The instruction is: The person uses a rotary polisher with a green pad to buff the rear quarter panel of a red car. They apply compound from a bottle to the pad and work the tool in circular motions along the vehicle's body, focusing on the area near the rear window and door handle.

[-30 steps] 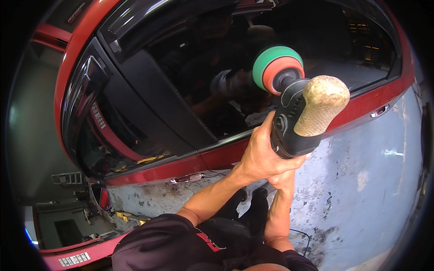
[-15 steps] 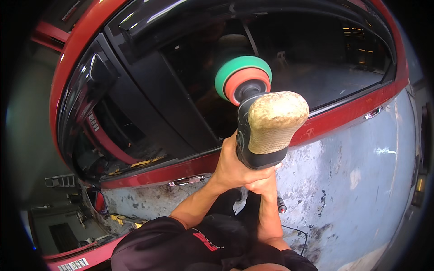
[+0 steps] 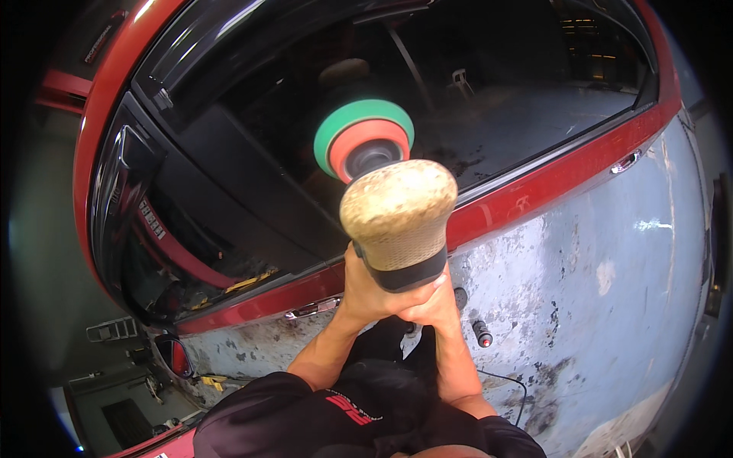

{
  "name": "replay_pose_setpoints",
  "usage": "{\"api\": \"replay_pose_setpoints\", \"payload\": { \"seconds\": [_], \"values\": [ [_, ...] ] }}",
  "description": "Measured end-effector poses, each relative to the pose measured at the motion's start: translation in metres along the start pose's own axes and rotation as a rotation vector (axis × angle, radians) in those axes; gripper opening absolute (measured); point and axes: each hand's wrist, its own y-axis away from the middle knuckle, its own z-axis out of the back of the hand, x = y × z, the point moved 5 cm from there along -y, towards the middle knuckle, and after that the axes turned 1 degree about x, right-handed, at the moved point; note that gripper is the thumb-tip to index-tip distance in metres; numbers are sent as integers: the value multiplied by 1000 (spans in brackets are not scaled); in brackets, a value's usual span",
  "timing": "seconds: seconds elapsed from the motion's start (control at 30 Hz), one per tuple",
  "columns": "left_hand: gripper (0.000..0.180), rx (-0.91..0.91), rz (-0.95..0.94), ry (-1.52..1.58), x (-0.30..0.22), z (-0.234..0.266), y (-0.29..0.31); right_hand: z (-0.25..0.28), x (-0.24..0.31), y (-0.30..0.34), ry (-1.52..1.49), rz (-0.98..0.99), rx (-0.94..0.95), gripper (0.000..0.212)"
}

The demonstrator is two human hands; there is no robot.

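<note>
A polisher (image 3: 405,214) with a worn tan, mesh-textured cover on its head is gripped in both my hands. My left hand (image 3: 366,290) wraps round its body from the left. Closed around it beside and below is my right hand (image 3: 431,301), partly overlapping the left. At the tool's far end a round green foam pad (image 3: 332,130) with an orange layer sits against, or very close to, the dark glossy side window (image 3: 496,145) of a red car. The pad's near edge lies behind the polisher's head.
Red door trim (image 3: 534,195) with chrome handles (image 3: 628,162) runs under the glass. On the worn bluish-grey floor (image 3: 603,282) stands a dark bottle-shaped object (image 3: 482,333), with a black cable (image 3: 524,393) nearby. A side mirror (image 3: 174,356) sticks out at the lower left.
The polisher and its pad have moved left across the window, with both hands still round it. My view has also shifted slightly, showing more of the floor object.
</note>
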Motion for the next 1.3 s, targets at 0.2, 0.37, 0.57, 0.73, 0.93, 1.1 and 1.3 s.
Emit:
{"api": "replay_pose_setpoints", "payload": {
  "seconds": [0.2,0.37,0.57,0.73,0.93,1.1,1.3],
  "values": [
    [49,94,-29,-46,-7,-30,-20,29,-6,-3,107,67,-24,33],
    [59,161,-51,-99,1,-62,-38,73,-50,10,332,93,5,42],
    [62,198,-82,-35,17,-97,-57,101,-64,5,347,134,-61,42],
    [65,170,-108,-87,27,-93,-47,95,-70,11,286,111,-93,43],
    [71,182,-69,-126,27,-60,-28,70,-86,19,186,66,-105,44],
    [73,189,-53,-110,28,-44,-17,50,-99,27,118,27,-123,44],
    [78,158,-30,-187,25,-9,4,22,-118,36,39,-25,-115,45]
  ]
}}
